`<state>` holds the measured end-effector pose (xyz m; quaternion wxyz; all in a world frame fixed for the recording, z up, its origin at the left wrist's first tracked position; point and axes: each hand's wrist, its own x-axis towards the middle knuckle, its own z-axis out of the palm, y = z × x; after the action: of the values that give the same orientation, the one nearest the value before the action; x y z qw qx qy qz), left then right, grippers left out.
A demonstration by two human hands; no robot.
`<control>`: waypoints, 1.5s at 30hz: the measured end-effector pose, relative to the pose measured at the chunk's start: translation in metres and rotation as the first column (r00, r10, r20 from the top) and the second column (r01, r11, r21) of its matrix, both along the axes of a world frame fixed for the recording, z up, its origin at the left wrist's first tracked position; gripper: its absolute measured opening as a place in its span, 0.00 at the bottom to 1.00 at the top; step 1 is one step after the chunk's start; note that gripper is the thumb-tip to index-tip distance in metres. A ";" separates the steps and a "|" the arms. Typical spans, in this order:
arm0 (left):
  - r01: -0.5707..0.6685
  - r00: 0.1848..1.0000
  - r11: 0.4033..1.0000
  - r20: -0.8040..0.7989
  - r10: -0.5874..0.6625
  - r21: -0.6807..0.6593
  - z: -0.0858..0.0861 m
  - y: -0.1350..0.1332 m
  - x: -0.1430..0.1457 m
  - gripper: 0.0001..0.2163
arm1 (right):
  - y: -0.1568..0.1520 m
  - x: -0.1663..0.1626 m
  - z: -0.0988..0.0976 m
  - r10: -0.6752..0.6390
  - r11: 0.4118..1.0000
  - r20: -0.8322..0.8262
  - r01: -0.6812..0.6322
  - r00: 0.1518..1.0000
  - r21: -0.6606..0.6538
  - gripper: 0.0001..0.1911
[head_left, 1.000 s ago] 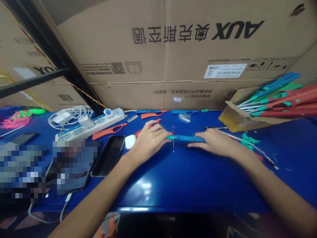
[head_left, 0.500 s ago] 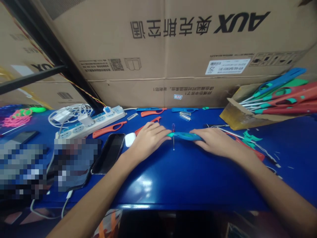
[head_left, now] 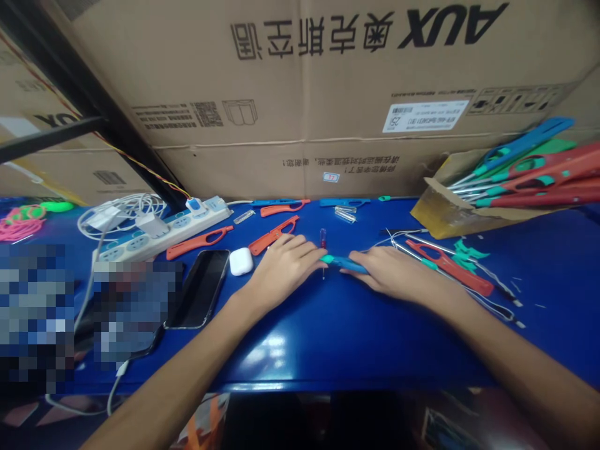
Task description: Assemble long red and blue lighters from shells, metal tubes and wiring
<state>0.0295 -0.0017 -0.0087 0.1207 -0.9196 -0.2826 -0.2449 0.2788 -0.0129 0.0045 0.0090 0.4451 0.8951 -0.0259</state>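
Note:
My left hand (head_left: 287,269) pinches the green front end of a blue stick lighter (head_left: 352,265), held low above the table. My right hand (head_left: 394,272) is wrapped round its blue rear part, so that end is partly covered. Behind the lighter lies a small screwdriver (head_left: 323,237) with a clear red handle, its shaft running under the lighter. An orange-red handle shell (head_left: 274,235) lies just beyond my left hand. To the right of my right hand are a red lighter (head_left: 452,269) and some green plastic pieces (head_left: 469,255).
A carton (head_left: 435,215) holding several stick lighters stands at the right. A power strip (head_left: 169,231), a phone (head_left: 199,289) and a white earbud case (head_left: 241,261) are at the left. A large cardboard box (head_left: 300,81) backs the blue table (head_left: 300,350).
The blue lighter has turned, its right end now lower and nearer me. My right hand has shifted slightly left with it, while my left hand keeps its grip. The view has shifted a little.

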 end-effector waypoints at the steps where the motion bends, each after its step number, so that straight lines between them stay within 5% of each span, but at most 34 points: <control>1: 0.007 1.000 1.000 -0.015 -0.007 0.004 0.000 -0.001 0.001 0.12 | -0.001 -0.001 0.001 0.001 1.000 0.000 -0.001 1.000 -0.009 0.21; 7: 0.017 0.999 1.000 -0.048 -0.017 0.001 0.001 -0.005 0.004 0.12 | -0.006 -0.010 0.007 0.041 0.997 -0.089 -0.047 0.995 -0.056 0.10; 14: 0.055 0.998 0.998 -0.006 -0.055 0.003 0.000 -0.007 0.007 0.11 | -0.006 -0.006 0.002 0.028 0.998 -0.053 -0.030 0.998 -0.051 0.20; 35: 0.150 0.989 0.985 -0.006 -0.150 0.090 0.000 -0.022 0.024 0.10 | -0.002 0.003 0.006 0.096 0.966 -0.178 -0.134 0.979 -0.221 0.23; 45: -0.178 0.981 0.979 -0.058 0.185 0.096 0.004 0.003 0.003 0.10 | 0.013 0.015 0.015 -0.032 0.997 -0.158 0.021 0.987 -0.073 0.20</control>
<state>0.0323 0.0011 -0.0049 0.1936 -0.8912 -0.3498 -0.2145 0.2941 -0.0001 0.0194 -0.0467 0.4529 0.8854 -0.0934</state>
